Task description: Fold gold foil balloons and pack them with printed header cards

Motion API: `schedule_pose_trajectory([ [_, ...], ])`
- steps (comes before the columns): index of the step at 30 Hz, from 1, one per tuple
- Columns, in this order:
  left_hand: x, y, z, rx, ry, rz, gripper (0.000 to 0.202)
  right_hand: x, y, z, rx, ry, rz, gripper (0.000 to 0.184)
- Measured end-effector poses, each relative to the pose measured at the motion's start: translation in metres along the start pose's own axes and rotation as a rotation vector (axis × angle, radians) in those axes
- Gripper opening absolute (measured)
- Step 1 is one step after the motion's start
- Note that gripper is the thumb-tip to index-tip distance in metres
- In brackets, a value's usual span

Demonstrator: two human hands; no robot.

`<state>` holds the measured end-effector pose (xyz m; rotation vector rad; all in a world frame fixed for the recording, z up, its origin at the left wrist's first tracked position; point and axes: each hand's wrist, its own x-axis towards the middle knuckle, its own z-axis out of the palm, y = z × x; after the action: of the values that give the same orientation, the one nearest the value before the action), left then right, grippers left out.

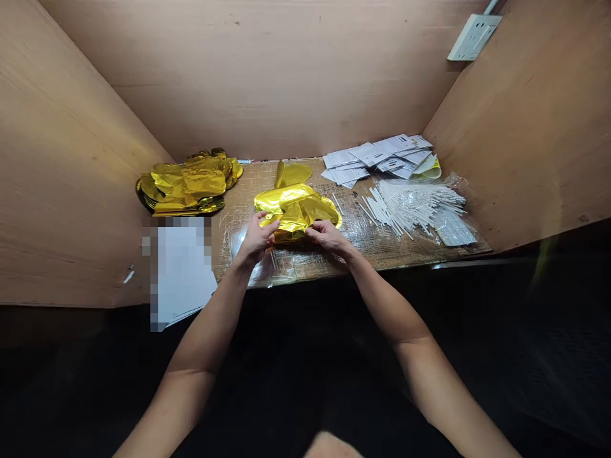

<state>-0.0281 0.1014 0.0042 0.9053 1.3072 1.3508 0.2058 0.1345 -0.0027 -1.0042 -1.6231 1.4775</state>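
A flat gold foil balloon (305, 207), creased and shiny, lies at the middle of the worktop between my hands. My left hand (258, 238) pinches its near left edge between thumb and fingers. On the near right edge, my right hand (328, 236) grips the foil with thumb and fingertips closed. The part of the foil under my fingers is hidden. Just behind it, another piece of gold foil (294, 173) sticks out; I cannot tell whether it belongs to the same balloon.
A stack of gold foil balloons (191, 181) sits at the back left, with white papers (184, 273) in front. White printed cards (377, 156) are piled at the back right. Thin white sticks (410, 207) spread from a clear bag. Wooden panels enclose the worktop (353, 251); a power socket (475, 38) hangs upper right.
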Motion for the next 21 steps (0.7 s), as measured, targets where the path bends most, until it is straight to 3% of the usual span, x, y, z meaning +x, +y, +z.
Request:
schedule_pose_trajectory([
  [2,0.016,0.017,0.003,-0.008,-0.02,0.083,0.06,0.007,-0.008,-0.002,-0.05,0.087,-0.074,0.048],
  [6,0.033,0.062,0.021,0.224,-0.075,0.493,0.031,0.028,-0.038,-0.018,-0.017,0.321,-0.26,0.043],
  [9,0.033,0.098,0.035,0.506,-0.111,0.736,0.025,0.036,-0.07,-0.035,-0.084,0.354,-0.416,0.031],
  [12,0.017,0.116,0.042,0.758,-0.076,0.956,0.011,0.02,-0.094,-0.046,-0.376,0.35,-0.547,0.039],
  [14,-0.001,0.109,0.042,0.84,-0.041,1.07,0.008,-0.004,-0.095,-0.048,-0.608,0.339,-0.597,0.025],
  [16,-0.024,0.083,0.038,0.892,-0.074,1.128,0.01,-0.036,-0.078,-0.045,-0.79,0.341,-0.6,0.019],
  [19,-0.06,0.021,0.028,0.93,-0.328,1.11,0.014,-0.087,-0.03,-0.038,-0.952,0.359,-0.539,0.023],
  [21,-0.081,-0.021,0.023,0.9,-0.485,1.031,0.019,-0.117,0.004,-0.032,-1.008,0.299,-0.503,0.025],
])
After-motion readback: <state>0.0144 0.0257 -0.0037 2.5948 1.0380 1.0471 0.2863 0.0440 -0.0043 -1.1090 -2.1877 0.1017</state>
